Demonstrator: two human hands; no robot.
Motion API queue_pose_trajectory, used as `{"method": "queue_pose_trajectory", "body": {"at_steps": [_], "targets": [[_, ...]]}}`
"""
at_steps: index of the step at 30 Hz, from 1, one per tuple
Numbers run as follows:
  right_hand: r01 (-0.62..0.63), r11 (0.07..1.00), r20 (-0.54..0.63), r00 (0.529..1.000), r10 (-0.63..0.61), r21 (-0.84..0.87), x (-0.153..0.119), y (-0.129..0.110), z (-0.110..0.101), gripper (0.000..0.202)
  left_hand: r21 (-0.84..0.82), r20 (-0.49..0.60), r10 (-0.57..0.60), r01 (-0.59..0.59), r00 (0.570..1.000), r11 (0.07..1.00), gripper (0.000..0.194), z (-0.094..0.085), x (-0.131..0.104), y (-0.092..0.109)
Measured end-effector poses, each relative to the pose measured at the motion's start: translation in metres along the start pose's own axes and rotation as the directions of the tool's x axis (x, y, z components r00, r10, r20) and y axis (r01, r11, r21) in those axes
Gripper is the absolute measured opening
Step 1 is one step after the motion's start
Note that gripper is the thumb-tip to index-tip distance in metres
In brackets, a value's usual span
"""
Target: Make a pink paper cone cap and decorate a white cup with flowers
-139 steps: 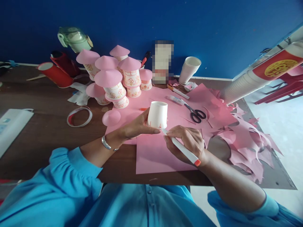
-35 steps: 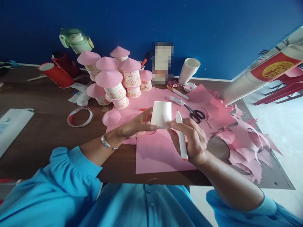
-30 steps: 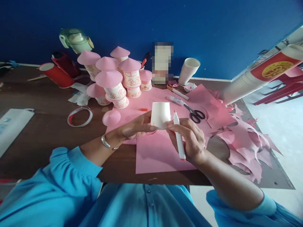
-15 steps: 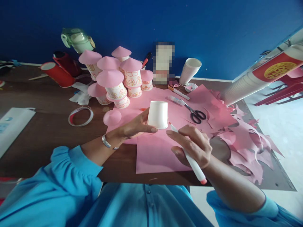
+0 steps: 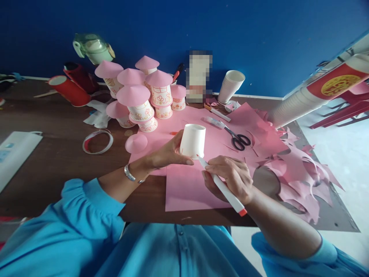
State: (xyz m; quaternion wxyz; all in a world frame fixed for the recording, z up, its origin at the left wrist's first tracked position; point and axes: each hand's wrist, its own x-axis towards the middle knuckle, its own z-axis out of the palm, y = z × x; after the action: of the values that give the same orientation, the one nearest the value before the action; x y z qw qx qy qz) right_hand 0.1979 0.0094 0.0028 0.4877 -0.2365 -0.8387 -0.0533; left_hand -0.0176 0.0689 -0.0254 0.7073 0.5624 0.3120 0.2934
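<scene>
A white paper cup (image 5: 193,140), bottom end up and slightly tilted, is gripped from its left side by my left hand (image 5: 173,152), with the thumb along the lower rim. A small reddish mark shows at the cup's lower left. My right hand (image 5: 230,177) holds a white marker (image 5: 225,190) with an orange-red end like a pen. The marker's tip is at the cup's lower rim; whether it touches cannot be told. Below both hands lies pink paper (image 5: 187,192). To the left stand several decorated cups (image 5: 141,109) with pink cone roofs, and a loose pink cone (image 5: 136,143).
Black-handled scissors (image 5: 240,141) and another marker (image 5: 217,113) lie beyond my right hand. Pink paper scraps (image 5: 300,173) spread at right, near a long cup stack (image 5: 300,98). A tape roll (image 5: 98,141) lies left; a shorter cup stack (image 5: 231,86) stands by the blue wall.
My right hand has moved left, bringing the marker tip to the cup's lower rim. The cup has turned and tilted slightly, and a reddish mark on its lower left now shows.
</scene>
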Motion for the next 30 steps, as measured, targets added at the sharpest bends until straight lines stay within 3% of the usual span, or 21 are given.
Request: {"method": "queue_pose_trajectory", "body": {"at_steps": [13, 19, 30], "targets": [[-0.019, 1.0, 0.037, 0.999, 0.02, -0.019, -0.0016, 0.0003, 0.0004, 0.015, 0.045, -0.002, -0.024, 0.024, 1.0, 0.999, 0.087, 0.0004, 0.0002, 0.0002], [-0.031, 0.999, 0.044, 0.999, 0.032, -0.024, 0.0, 0.0, 0.0004, 0.016, 0.003, 0.021, -0.005, 0.005, 1.0, 1.0, 0.083, -0.0012, 0.0007, -0.0046], [-0.077, 0.996, 0.069, 0.995, 0.074, 0.042, -0.0046, -0.0017, 0.0012, 0.017, -0.061, 0.072, 0.005, -0.001, 0.997, 0.998, 0.092, -0.0002, 0.0013, -0.004]]}}
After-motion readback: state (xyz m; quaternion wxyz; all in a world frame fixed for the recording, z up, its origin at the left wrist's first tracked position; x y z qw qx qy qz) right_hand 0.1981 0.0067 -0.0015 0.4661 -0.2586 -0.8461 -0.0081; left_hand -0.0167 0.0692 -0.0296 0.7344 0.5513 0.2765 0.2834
